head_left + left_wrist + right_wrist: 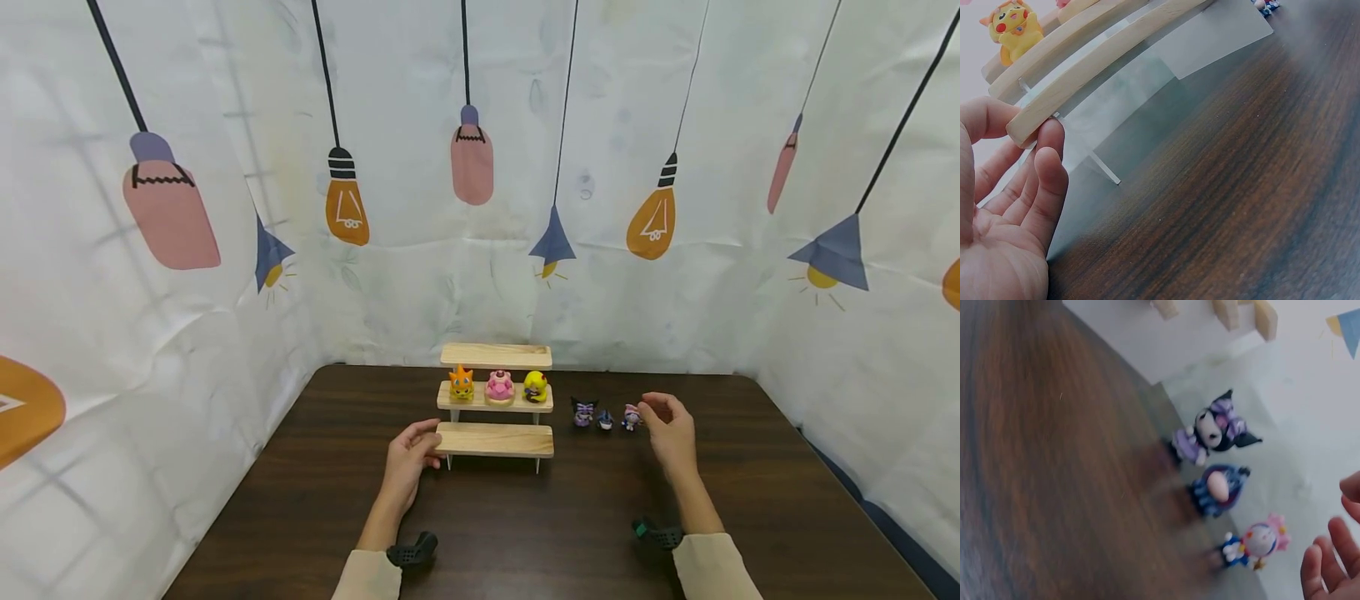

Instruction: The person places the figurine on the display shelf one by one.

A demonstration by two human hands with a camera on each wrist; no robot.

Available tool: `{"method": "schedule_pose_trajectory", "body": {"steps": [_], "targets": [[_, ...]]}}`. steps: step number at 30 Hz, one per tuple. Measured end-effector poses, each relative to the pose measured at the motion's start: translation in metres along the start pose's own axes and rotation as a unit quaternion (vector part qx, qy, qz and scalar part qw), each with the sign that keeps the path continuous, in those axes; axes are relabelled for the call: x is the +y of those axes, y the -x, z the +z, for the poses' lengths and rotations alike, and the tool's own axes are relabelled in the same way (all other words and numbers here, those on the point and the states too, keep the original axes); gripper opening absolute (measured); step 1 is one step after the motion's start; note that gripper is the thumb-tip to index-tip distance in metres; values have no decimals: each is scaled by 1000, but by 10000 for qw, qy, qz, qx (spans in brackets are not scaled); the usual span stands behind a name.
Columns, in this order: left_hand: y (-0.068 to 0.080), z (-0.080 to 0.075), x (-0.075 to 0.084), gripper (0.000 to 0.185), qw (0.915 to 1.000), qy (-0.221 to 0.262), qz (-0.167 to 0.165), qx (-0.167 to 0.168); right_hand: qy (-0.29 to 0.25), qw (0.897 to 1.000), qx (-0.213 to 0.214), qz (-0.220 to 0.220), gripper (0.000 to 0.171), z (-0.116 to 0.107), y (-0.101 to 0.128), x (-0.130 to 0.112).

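My left hand (407, 463) pinches the left end of the lowest step of a three-step wooden display stand (495, 440) with clear supports. In the left wrist view, the thumb lies over the board's end (1029, 122) and fingers curl beneath it. At the right, my right hand (672, 437) is beside a small figurine with a pink hat (632, 417). A gap shows between its loosely bent fingers (1335, 556) and that figurine in the right wrist view. Left of it stand a blue donkey figurine (1217, 489) and a purple-dressed figurine with black pointed ears (1210, 431).
On the middle step sit an orange-and-yellow figurine (461, 384), a pink one (499, 388) and a yellow one (536, 387). The top step (495, 357) is close to the back edge of the dark wooden table (585, 517). A lamp-printed white curtain (420, 292) surrounds the table.
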State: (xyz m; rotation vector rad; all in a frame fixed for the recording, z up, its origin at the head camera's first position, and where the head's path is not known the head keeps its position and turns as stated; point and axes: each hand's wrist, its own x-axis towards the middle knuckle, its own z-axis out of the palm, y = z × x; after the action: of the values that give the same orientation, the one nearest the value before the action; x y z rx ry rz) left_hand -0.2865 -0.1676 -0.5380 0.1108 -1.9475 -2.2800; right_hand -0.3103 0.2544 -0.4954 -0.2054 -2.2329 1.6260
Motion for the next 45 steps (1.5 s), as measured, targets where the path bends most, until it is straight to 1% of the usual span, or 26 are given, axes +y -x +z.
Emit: {"method": "schedule_pose_trajectory", "body": {"steps": [2,5,9,11,13,16,24,28,32,35,41,45], "targets": [[0,0,0,36,10000,-33,50,5,210,9997,-28,137,35,-2,-1,4],[0,0,0,36,9999,-73,79,-18,453,9975,-380,378,46,-5,-2,13],[0,0,1,36,10000,-28,5,-28,391,9919,-1058,589,60,-8,-4,25],[0,0,1,37,10000,-1,-32,-32,316,9890,-1304,619,64,-9,-6,29],[0,1,1,38,10000,5,-53,-32,289,9866,-1476,626,67,-9,-7,32],[1,0,1,39,10000,-36,-64,-15,286,9844,-1604,666,67,-9,-9,34],[1,0,-1,36,10000,-60,-71,0,541,9800,-1761,755,66,-8,-14,35],[1,0,0,38,10000,-54,14,-47,643,9798,-1753,723,66,-7,-17,35],[1,0,0,38,9999,-82,30,-62,799,9797,-1713,665,63,-5,-20,35],[1,0,0,37,10000,-76,-25,-27,870,9795,-1708,620,61,-4,-23,35],[-1,0,0,34,9999,-15,-133,41,927,9790,-1691,664,58,-3,-26,36],[-1,0,0,34,9999,-24,-136,44,1037,9798,-1600,610,57,-3,-27,37]]}}
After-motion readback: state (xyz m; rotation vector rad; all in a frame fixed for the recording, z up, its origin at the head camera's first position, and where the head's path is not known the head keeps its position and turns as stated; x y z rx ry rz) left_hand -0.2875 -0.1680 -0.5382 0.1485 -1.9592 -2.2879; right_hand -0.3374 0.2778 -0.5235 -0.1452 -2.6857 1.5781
